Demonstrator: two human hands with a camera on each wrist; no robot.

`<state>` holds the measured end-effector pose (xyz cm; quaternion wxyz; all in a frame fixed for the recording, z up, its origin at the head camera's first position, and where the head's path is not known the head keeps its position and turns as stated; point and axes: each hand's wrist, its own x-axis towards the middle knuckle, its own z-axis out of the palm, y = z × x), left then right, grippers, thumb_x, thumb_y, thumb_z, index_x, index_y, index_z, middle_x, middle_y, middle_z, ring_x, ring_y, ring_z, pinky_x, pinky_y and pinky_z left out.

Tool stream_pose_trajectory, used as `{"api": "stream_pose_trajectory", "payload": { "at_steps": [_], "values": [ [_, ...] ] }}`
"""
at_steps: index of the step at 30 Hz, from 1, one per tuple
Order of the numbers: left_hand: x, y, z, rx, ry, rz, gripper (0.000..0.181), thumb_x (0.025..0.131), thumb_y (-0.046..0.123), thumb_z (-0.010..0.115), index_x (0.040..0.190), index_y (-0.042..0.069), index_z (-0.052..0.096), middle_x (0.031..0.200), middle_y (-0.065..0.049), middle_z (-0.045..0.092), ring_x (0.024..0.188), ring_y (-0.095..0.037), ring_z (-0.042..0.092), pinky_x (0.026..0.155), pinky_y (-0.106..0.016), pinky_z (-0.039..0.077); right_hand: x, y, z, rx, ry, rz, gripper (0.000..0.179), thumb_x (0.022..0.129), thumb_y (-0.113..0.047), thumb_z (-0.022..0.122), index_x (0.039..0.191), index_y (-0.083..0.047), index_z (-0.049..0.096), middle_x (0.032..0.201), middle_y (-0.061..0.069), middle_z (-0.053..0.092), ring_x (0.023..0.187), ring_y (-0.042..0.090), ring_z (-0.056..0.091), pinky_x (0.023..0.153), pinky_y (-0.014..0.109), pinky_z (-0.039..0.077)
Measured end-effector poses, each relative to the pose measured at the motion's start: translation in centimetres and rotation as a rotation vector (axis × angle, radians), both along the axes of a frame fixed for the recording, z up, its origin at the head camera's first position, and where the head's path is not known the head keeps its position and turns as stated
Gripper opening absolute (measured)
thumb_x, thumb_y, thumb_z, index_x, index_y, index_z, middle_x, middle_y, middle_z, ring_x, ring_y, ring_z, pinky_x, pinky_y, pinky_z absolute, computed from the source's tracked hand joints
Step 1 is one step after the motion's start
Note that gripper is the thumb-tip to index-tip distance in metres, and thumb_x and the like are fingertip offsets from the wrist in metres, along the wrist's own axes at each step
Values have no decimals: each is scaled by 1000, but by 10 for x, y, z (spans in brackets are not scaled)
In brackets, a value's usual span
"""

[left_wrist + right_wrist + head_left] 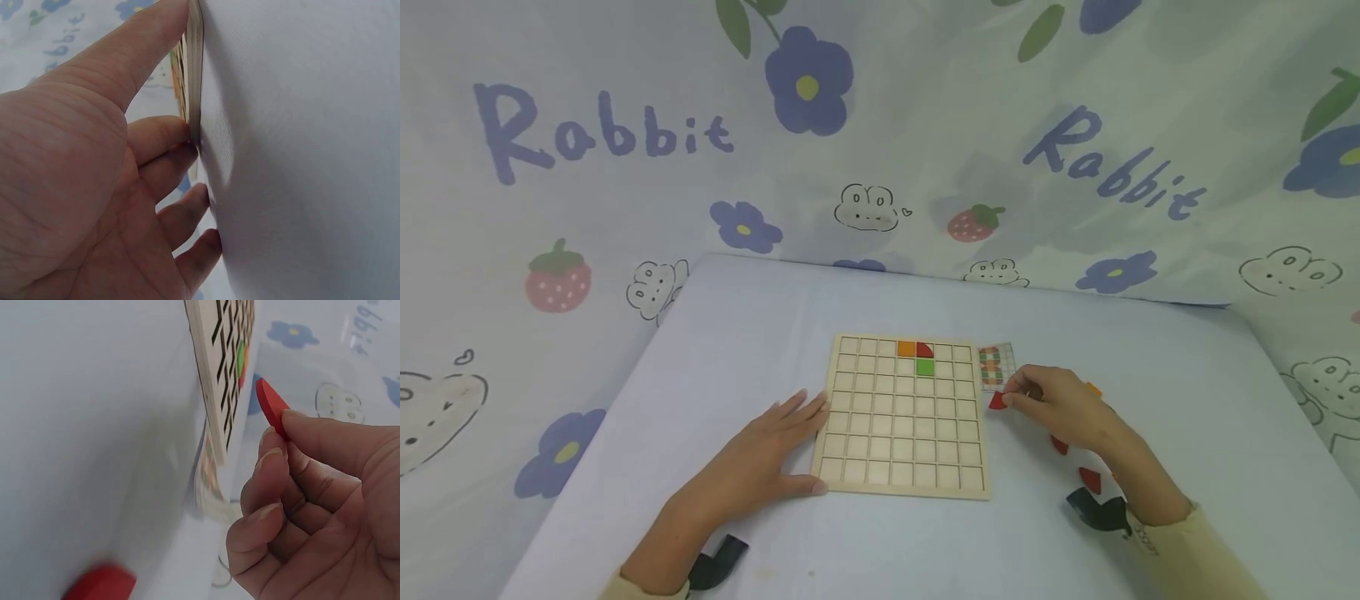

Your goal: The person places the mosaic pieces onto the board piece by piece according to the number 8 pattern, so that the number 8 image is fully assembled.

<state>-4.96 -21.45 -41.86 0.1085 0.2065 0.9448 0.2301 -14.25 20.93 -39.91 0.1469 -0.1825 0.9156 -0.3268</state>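
Note:
A wooden grid board (902, 417) lies flat on the table with an orange square (906, 348), a red quarter-round piece (923, 350) and a green square (925, 367) set in cells near its far edge. My left hand (775, 450) rests against the board's left edge, fingers extended, thumb at the near corner. To the right of the board, my right hand (1056, 404) pinches another red piece (271, 406) between thumb and forefinger, held above the table. Its other fingers curl beneath, holding nothing visible.
A pattern card (996, 367) printed with a coloured grid lies by the board's upper right edge. Under and beside the right forearm are loose red pieces (1090, 480) and an orange piece (1094, 389). A printed rabbit curtain (880, 150) stands behind the table.

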Motion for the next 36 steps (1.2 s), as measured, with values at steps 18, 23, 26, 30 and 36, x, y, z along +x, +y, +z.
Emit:
{"api": "stream_pose_trajectory", "payload": {
  "at_steps": [18,23,26,30,36],
  "values": [
    [0,1,0,-15,-14,11,98,83,49,85,161,9,41,170,0,30,158,-32,20,125,-58,24,-48,-80,-13,-46,-12,188,5,101,-11,69,97,-11,71,85,-4,65,80,17,55,71,32,50],
    [-1,1,-1,-15,-7,2,98,83,49,85,161,9,42,170,0,30,158,-32,20,126,-56,22,-49,-92,-17,-17,5,163,7,100,-13,71,94,-12,69,82,-4,63,79,17,55,68,32,48],
    [-1,2,-1,-13,1,-7,98,83,49,85,161,8,42,170,-1,30,158,-33,21,127,-56,22,-47,-95,-19,6,6,121,5,100,-15,72,97,-12,69,85,-4,65,82,17,56,71,32,50],
    [-1,3,0,-12,0,-5,98,83,49,86,160,8,42,169,-1,31,158,-33,21,126,-57,23,-45,-95,-20,-4,-20,83,10,97,-14,75,102,-10,67,90,-2,66,86,18,58,76,33,52],
    [0,2,2,-16,-7,8,97,83,48,86,160,8,42,169,-1,31,158,-33,21,126,-57,23,-43,-95,-21,-17,-29,81,16,93,-12,79,97,-10,64,87,1,62,83,19,56,71,32,50]
  ]
}}
